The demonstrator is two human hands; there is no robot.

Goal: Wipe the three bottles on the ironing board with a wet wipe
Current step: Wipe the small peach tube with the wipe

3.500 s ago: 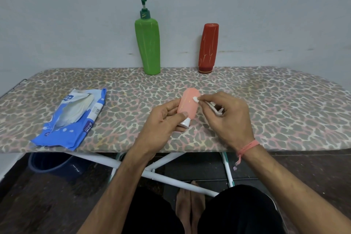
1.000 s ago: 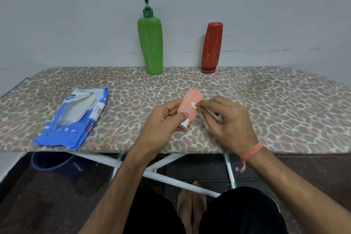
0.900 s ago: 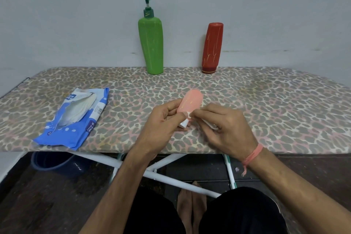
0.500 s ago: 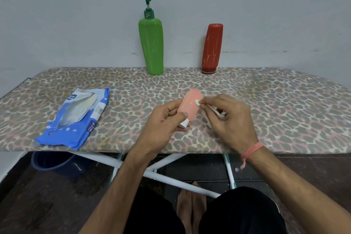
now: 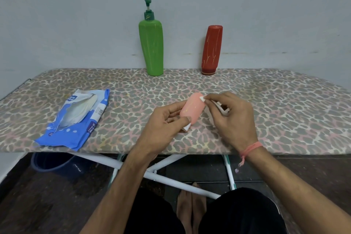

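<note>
My left hand [image 5: 163, 125] grips a small pink bottle [image 5: 192, 109] near its white cap, tilted above the leopard-print ironing board [image 5: 275, 110]. My right hand [image 5: 231, 119] pinches a folded white wet wipe [image 5: 202, 98] and presses it against the bottle's upper right end. A tall green pump bottle [image 5: 152, 45] and a dark red bottle [image 5: 211, 49] stand upright at the board's far edge against the wall.
An opened blue pack of wet wipes [image 5: 76, 118] lies on the board's left part. A blue bucket [image 5: 51, 163] sits on the floor under the board, beside the white legs [image 5: 171, 178]. My feet and black shorts show below.
My right hand has slid the wipe up along the pink bottle, from near the cap end back to the top end. The left hand keeps its hold.
</note>
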